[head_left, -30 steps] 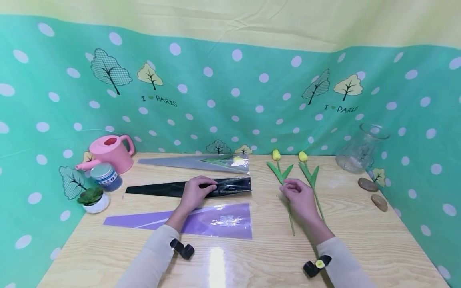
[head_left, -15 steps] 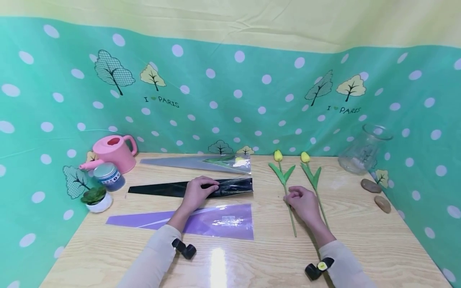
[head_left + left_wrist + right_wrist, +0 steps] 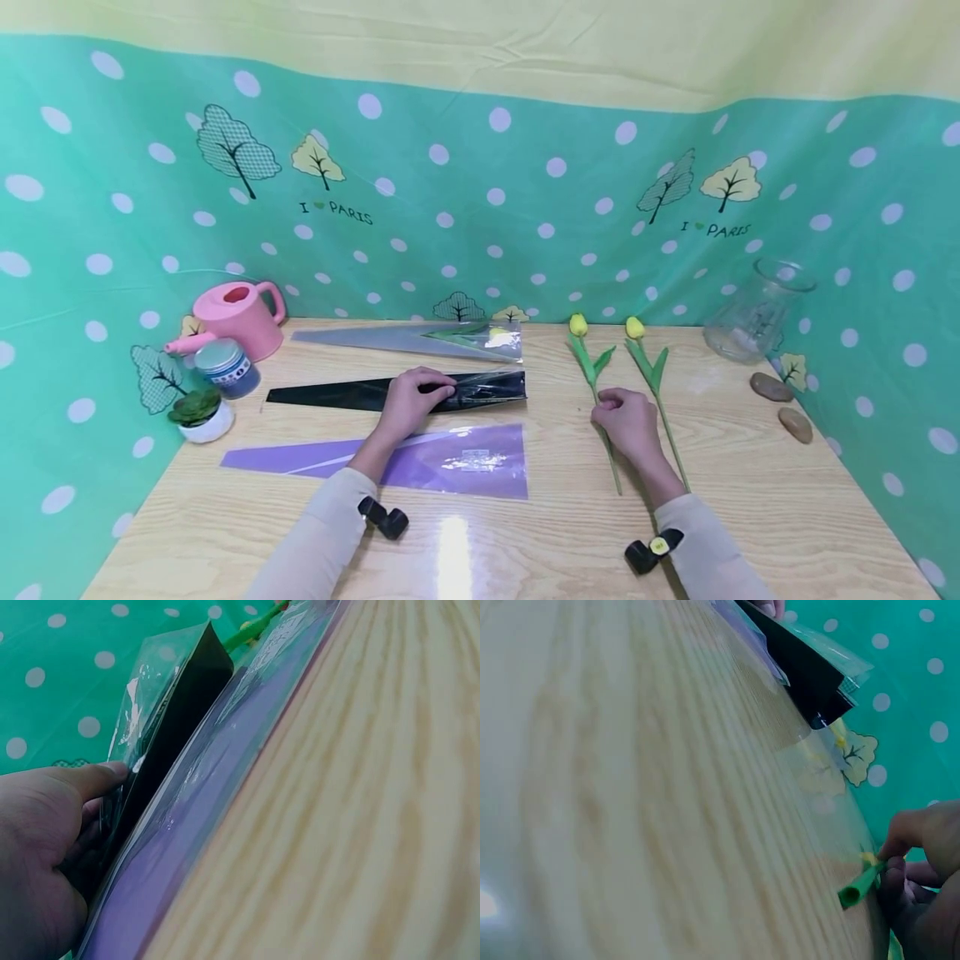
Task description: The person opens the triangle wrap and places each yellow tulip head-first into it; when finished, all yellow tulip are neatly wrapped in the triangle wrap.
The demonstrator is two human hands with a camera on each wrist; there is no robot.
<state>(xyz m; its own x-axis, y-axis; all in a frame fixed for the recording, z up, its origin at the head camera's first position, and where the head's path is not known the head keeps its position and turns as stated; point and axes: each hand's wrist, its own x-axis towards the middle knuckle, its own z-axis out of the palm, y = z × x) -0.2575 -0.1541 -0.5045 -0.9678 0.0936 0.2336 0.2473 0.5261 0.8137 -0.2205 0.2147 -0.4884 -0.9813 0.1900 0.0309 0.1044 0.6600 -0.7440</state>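
The table (image 3: 525, 542) is seen as pale wood grain under a glossy coat that throws back a lamp glare. The black sleeve (image 3: 345, 392), purple sleeve (image 3: 465, 458) and clear sleeve (image 3: 390, 337) are made of thin, shiny, crinkled plastic film. The tulip (image 3: 592, 367) stem looks like smooth matt plastic. The vase (image 3: 753, 312) is clear glass, the can (image 3: 236, 315) smooth pink plastic, the stones (image 3: 780, 400) smooth and dull. The backdrop (image 3: 480, 192) is printed matt cloth, lightly creased
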